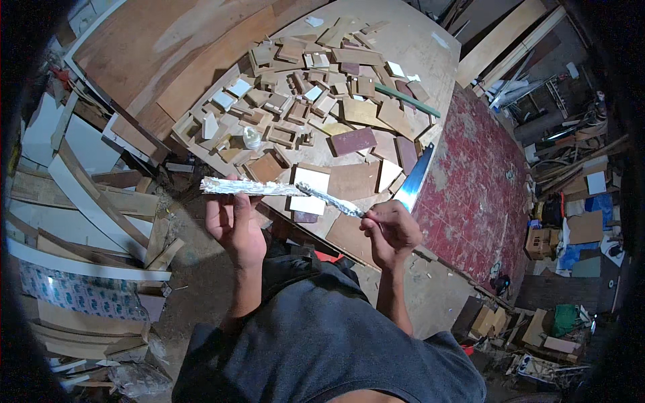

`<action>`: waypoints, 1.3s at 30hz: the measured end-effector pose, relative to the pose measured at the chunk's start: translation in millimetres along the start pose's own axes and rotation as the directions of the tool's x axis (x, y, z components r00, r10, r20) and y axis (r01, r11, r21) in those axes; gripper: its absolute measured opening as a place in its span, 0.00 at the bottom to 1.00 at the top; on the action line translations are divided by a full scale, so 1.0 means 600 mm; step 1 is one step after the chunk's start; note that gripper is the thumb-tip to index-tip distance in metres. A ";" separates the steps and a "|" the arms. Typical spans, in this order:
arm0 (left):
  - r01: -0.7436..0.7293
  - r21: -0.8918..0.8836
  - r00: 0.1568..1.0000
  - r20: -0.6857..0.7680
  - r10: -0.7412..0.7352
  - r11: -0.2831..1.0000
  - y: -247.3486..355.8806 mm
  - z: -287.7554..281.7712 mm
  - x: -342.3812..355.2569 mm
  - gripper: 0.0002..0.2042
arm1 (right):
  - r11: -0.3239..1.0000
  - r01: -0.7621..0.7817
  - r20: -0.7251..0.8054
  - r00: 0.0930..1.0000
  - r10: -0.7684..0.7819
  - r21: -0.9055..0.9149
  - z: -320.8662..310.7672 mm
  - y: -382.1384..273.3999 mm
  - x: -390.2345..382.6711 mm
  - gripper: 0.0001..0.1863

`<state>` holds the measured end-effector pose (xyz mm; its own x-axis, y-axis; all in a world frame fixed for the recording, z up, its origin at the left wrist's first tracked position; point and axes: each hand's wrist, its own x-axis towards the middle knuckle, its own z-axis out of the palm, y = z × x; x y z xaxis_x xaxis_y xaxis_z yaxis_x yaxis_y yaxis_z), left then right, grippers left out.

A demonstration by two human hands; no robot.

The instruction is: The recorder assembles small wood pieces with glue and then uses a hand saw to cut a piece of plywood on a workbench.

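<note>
A flat wooden strip (pixel 245 188), its face crusted with rough white material, lies level in my left hand (pixel 240 230), thumb in front and fingers behind. My right hand (pixel 392 232) pinches the lower end of a thin stick (pixel 339 203) coated in lumpy whitish-grey stuff. That stick slants up to the left, and its far tip meets or overlaps the strip's right end. Both hands are above the near edge of a worktable (pixel 316 232). Just beyond them a small white tub (pixel 251 138) stands among wood offcuts (pixel 289 111).
A handsaw blade (pixel 415 180) lies at the table's right side, near a green strip (pixel 406 99). The red worn panel (pixel 470 201) extends to the right. Large plywood sheets (pixel 168 54) are at the back left. Curved wood pieces (pixel 101 201) crowd the left floor.
</note>
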<state>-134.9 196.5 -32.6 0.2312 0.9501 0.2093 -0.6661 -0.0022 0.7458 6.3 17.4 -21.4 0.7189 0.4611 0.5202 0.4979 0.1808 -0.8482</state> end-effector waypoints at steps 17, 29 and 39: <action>-0.009 -0.002 1.000 -0.017 0.009 1.000 0.011 0.020 -0.012 0.15 | 0.915 0.276 0.105 0.961 -0.256 -0.295 -0.005 -0.009 -0.002 0.09; -0.072 0.042 0.997 0.044 0.070 0.996 0.002 0.015 -0.001 0.14 | 0.868 0.280 0.034 0.956 -0.292 -0.411 0.004 -0.015 -0.004 0.09; -0.097 0.130 0.988 0.131 0.080 0.987 -0.016 0.021 0.011 0.15 | 0.890 0.346 0.106 0.938 -0.329 -0.296 0.060 -0.027 -0.001 0.10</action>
<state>-118.0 198.6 -30.5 0.2685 0.8978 0.3492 -0.5873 -0.1347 0.7981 -19.8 45.7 -11.6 0.4593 0.4654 0.7566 0.8354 0.0630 -0.5460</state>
